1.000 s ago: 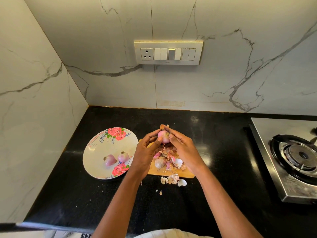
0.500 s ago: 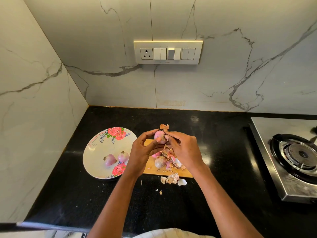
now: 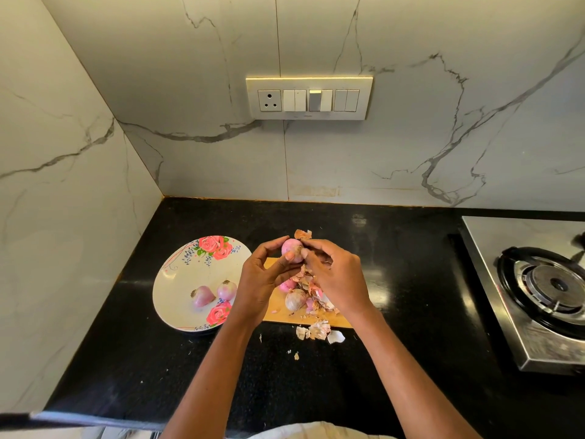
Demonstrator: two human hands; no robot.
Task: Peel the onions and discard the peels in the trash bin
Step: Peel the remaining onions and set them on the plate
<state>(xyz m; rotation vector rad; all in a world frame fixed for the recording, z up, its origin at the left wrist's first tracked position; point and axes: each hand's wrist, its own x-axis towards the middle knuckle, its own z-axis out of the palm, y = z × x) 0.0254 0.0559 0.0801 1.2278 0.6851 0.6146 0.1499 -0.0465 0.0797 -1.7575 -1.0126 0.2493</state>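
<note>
A small pink onion [image 3: 292, 247] is held up above the far edge of a wooden cutting board [image 3: 316, 320], between the two hands. The left hand [image 3: 266, 277] grips it from the left and below, thumb tip pressed on its near face and fingers curled round the far side. The right hand [image 3: 337, 275] comes in from the right, its fingers pinching a dry strip of peel [image 3: 303, 234] that sticks up from the top of the onion (whether the strip is attached or already torn free cannot be told).

On the board below the hands lies an unpeeled onion [image 3: 295, 300] with brownish, papery skin, and just beside it a heap of loose peels [image 3: 316, 294], pink and tan, partly hidden under the right hand. A bit of another pink onion [image 3: 286, 285] shows between the left hand and the heap. More scraps [image 3: 318, 331] have spilled off the near edge of the board onto the black countertop [image 3: 411, 296], with a few tiny flakes nearer the person.

Left of the board, touching or nearly touching it, sits a white plate [image 3: 177, 280] printed with red roses. Two peeled onions [image 3: 213, 293] lie on it close together, near its right side.

At the right edge of the counter stands a steel gas stove [image 3: 493, 280] with one burner [image 3: 550, 285] in view. Marble-patterned walls meet in the corner behind the plate, and a switch panel [image 3: 308, 98] with a socket is set in the back wall above the hands
</note>
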